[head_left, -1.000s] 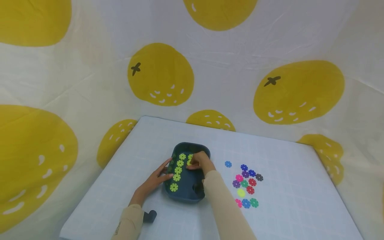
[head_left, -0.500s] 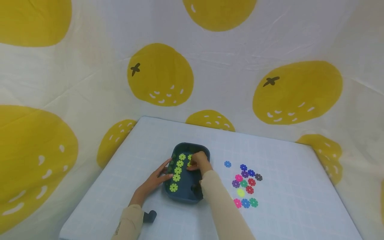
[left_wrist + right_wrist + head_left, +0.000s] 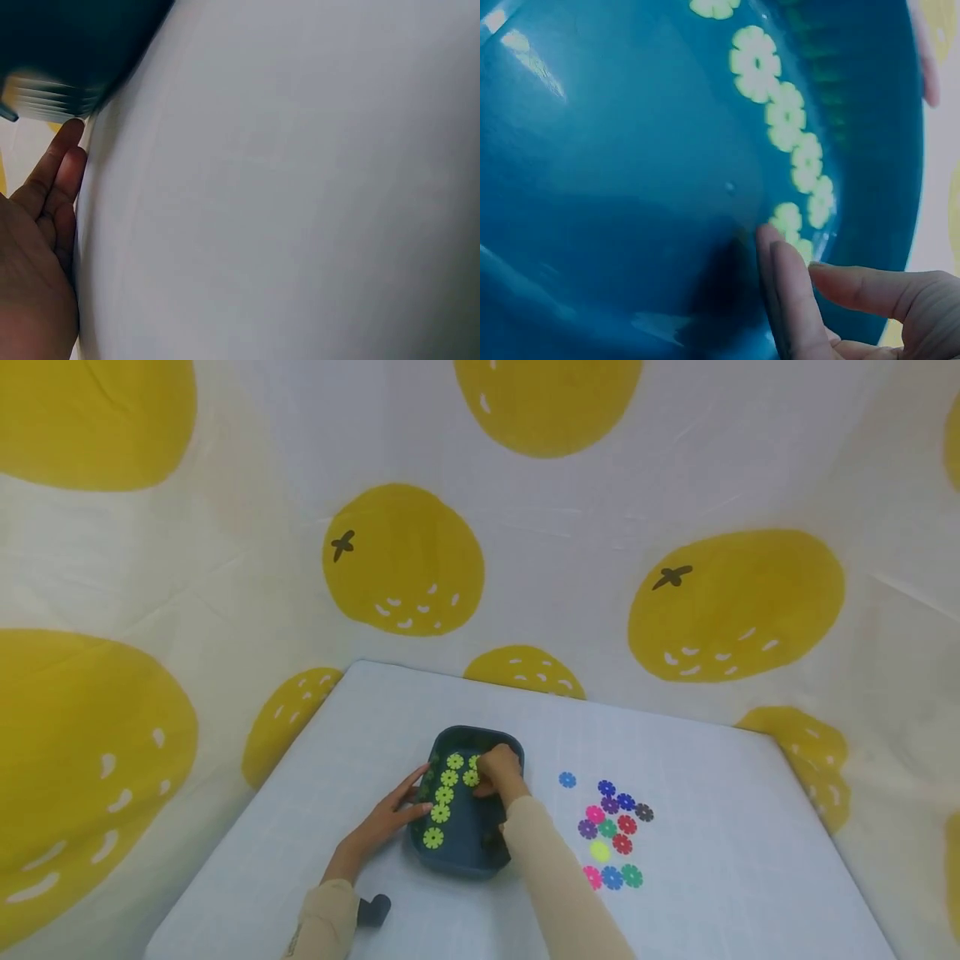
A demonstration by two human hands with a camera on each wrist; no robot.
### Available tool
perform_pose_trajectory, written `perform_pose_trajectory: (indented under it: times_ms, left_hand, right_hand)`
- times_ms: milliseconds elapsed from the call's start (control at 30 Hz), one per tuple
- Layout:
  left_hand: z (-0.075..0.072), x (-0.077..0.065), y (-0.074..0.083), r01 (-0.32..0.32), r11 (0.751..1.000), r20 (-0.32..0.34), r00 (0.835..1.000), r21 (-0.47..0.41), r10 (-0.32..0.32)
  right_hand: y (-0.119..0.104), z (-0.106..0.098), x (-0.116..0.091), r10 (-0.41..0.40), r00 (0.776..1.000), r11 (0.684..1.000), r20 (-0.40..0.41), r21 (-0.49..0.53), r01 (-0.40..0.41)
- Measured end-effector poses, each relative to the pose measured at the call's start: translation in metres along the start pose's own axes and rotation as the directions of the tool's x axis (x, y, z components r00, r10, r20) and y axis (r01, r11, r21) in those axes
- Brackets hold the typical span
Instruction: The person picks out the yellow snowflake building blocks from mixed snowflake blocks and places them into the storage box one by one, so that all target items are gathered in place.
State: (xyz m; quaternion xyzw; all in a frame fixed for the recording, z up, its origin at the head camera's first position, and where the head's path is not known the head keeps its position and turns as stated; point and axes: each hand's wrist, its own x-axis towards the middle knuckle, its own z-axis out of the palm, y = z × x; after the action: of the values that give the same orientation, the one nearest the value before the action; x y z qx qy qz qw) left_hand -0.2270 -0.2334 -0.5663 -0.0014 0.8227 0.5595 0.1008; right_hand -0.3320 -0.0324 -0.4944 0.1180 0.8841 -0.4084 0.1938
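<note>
A dark teal tray [image 3: 467, 862] stands on the white table, with yellow-green flower-shaped discs [image 3: 444, 796] in a column along its left side. My left hand [image 3: 384, 821] rests against the tray's left wall, its fingers straight along the outside in the left wrist view. Inside the tray's far right part is my right hand [image 3: 501, 774], beside a second, shorter column. In the right wrist view its fingertips touch or nearly touch a flower disc [image 3: 786, 217], while the thumb stands apart. Part of another disc shows behind the fingers.
Loose flower discs in several colours [image 3: 611, 828] lie on the table right of the tray. A lone light blue disc [image 3: 567, 779] is farther left of them. A dark strap end [image 3: 373, 910] shows beside the left sleeve. Fruit-printed cloth [image 3: 555, 585] hangs behind.
The right hand has shifted slightly, and a disc it partly covered now shows at its left. The left hand keeps its place on the tray. The whole head view has tilted slightly upward.
</note>
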Motion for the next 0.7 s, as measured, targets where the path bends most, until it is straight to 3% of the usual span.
perform_pose_trajectory:
  times_ms: [133, 333, 567, 700]
  left_hand:
    - [0.001, 0.0, 0.0, -0.006, 1.0, -0.004, 1.0, -0.006, 0.006]
    - [0.001, 0.001, 0.0, 0.009, 1.0, 0.002, 1.0, 0.013, -0.009]
    - [0.001, 0.002, 0.001, 0.026, 1.0, -0.007, 1.0, 0.006, -0.026]
    - [-0.001, 0.002, 0.0, 0.021, 1.0, -0.002, 1.0, 0.01, -0.021]
  right_hand:
    - [-0.005, -0.01, 0.002, -0.001, 1.0, 1.0, 0.005, 0.031, 0.001]
    - [-0.012, -0.026, 0.005, 0.08, 0.993, 0.976, 0.086, 0.194, -0.095]
    - [-0.022, -0.061, -0.01, 0.003, 0.973, 0.92, 0.231, 0.38, -0.093]
    - [-0.02, -0.089, -0.021, -0.026, 0.97, 0.912, 0.241, 0.403, -0.076]
